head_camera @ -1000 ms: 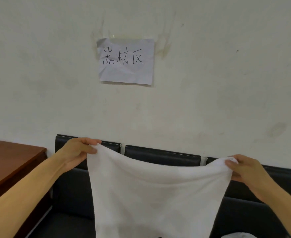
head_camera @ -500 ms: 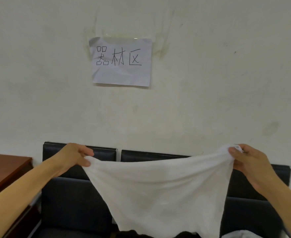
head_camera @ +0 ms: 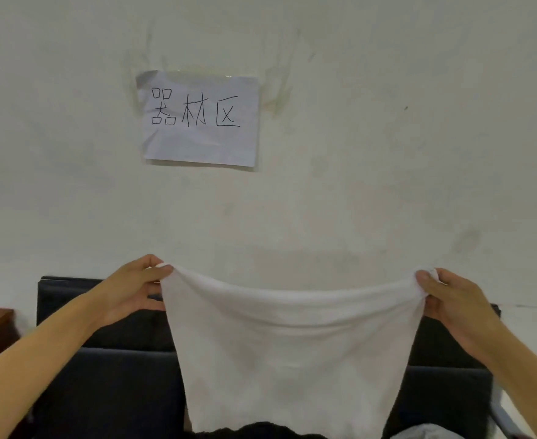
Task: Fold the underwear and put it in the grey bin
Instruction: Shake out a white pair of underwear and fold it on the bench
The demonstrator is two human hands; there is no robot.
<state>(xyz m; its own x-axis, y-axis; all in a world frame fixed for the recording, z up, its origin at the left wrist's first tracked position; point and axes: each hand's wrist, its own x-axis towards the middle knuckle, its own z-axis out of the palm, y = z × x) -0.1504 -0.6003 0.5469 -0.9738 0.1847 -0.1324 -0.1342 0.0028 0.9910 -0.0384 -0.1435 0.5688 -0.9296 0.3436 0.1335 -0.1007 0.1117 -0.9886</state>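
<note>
A: Where do we stand on the underwear (head_camera: 287,353)?

B: We hold it up in the air, spread flat. Left hand (head_camera: 131,288) pinches one top corner, right hand (head_camera: 454,301) pinches the other. Waistband sags between them, body hangs below both hands.

A: Long axis?

B: Side to side, hand to hand. Neither hand is nearer; we're symmetric. Fold probably means bringing one hand across to the other.

A: Grey bin?

B: Can't confirm. Only black sofa (head_camera: 115,369) behind the cloth, paper sign (head_camera: 200,118) on the wall above.
</note>
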